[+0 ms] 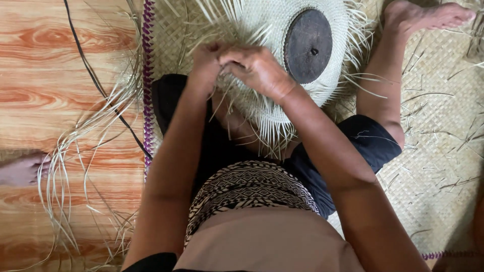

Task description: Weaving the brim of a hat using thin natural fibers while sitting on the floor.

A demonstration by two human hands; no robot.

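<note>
Head view: your left hand (209, 60) and right hand (259, 70) meet, fingers pinched together on loose straw strands (262, 126) at the near edge of the woven hat (262, 25) resting over your lap. It looks light, springy and brittle at the ends, so grip near the woven edge. A dark round block (308, 46) sits on its crown, the woven mat (443, 151) below.

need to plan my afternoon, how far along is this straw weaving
Done: a round woven disc is closed tight around the dark round form on top of it.
In hand: the left hand and right hand pinch strands at the near edge.
Left: loose unwoven strands stick out all round the rim, and a bundle of spare straw lies on the floor, so it looks well short of finished.
</note>
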